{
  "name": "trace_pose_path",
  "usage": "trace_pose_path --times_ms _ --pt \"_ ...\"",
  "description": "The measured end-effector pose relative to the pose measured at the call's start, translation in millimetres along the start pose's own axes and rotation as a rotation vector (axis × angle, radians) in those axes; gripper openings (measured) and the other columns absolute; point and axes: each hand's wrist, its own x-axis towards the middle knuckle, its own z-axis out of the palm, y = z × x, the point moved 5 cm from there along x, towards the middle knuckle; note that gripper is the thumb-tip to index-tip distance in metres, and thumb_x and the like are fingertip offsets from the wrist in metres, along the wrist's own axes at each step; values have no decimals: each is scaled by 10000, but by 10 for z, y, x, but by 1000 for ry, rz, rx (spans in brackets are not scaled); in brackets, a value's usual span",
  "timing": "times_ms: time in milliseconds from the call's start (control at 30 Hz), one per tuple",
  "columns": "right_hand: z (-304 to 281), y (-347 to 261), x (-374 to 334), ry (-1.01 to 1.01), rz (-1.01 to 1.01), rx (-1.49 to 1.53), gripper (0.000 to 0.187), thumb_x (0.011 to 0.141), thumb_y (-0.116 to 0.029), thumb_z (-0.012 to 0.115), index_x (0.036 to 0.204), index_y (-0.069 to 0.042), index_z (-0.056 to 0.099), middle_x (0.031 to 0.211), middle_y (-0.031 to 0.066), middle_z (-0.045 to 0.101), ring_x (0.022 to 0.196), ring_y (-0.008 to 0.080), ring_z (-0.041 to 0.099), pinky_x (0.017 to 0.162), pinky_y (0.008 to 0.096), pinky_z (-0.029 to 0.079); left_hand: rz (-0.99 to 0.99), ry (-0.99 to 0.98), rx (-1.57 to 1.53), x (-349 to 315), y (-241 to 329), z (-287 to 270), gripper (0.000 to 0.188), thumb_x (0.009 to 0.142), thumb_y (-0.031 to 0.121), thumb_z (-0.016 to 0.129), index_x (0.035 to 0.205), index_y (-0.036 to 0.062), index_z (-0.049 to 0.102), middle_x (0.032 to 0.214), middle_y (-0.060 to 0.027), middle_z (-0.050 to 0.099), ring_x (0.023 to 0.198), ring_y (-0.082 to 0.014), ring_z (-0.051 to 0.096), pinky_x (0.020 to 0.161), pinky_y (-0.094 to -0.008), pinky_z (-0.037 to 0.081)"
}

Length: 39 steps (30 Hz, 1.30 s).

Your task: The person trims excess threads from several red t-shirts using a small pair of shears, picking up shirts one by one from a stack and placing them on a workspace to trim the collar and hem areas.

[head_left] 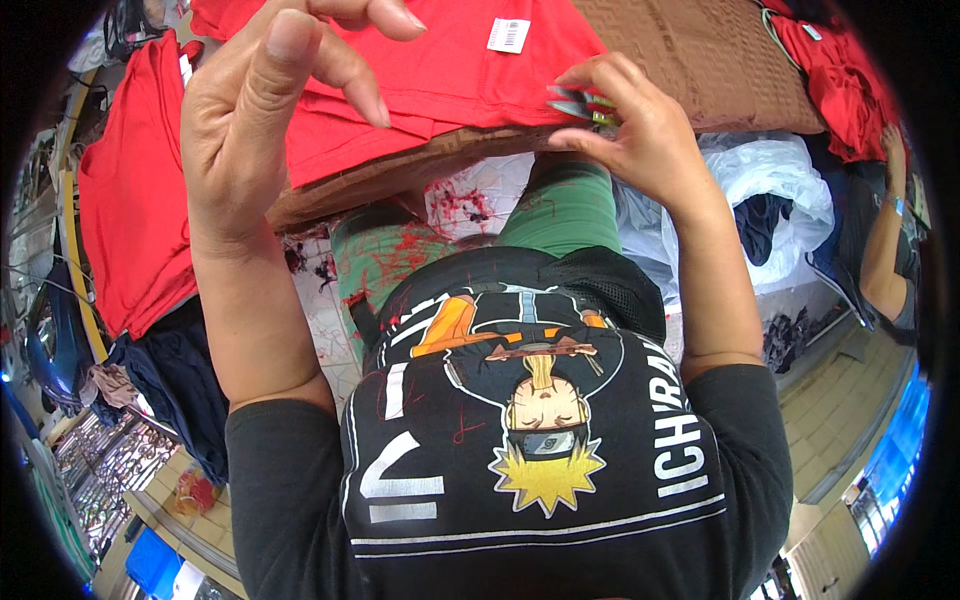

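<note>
My left hand [245,130] is raised close to the camera, its thumb and fingers bent but apart, with nothing seen between them. Below it lies a red garment [430,95], spread flat over the padded brown surface, with a white printed label [509,35] on it. At the garment's right edge, my right hand [645,130] is closed on thread snips [585,106] with yellow-green handles. Their blades point left, just over the red cloth; whether they touch it I cannot tell.
The brown textured cover [720,60] reaches right. Another red garment [135,190] hangs at left above dark cloth [180,370]. Clear plastic [775,180] sits at right, near another person's arm [885,240] and red cloth [840,90]. Red thread scraps [410,255] litter my green trousers.
</note>
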Motion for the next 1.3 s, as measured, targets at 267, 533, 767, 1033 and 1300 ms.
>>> trace_pose_path --times_ms 267,533,767,1033,1300 --pt "-123 374 -77 -22 -44 -219 316 732 32 669 1029 -57 610 1030 92 623 904 264 630 760 327 511 -147 -139 314 -39 -334 487 402 838 116 653 1209 2 548 1209 -128 588 1201 -245 517 1067 -372 334" --pt "-541 383 -51 130 201 345 188 830 -108 712 942 -2 605 825 -15 601 792 73 565 717 227 450 -296 173 158 -160 -825 184 180 941 157 585 1005 8 662 902 -3 674 875 -67 588 791 -231 471" --pt "-224 484 -160 13 507 582 214 812 -200 742 851 -21 632 730 -28 596 692 58 534 641 211 451 -239 281 346 138 -766 -136 157 918 130 618 967 -8 675 911 -15 687 837 -79 611 786 -230 483" --pt "-387 454 -84 169 429 -189 378 870 -326 623 1086 -17 605 1014 196 659 963 375 633 818 432 494 -42 286 729 553 -740 291 147 842 140 681 936 27 688 963 -88 678 857 -164 626 788 -284 492" --pt "33 78 351 292 151 197 230 876 -97 600 1091 -16 589 994 181 653 960 342 633 812 393 499 -176 148 546 331 -947 1087 247 755 176 754 962 52 700 988 -101 670 875 -236 657 778 -333 526"
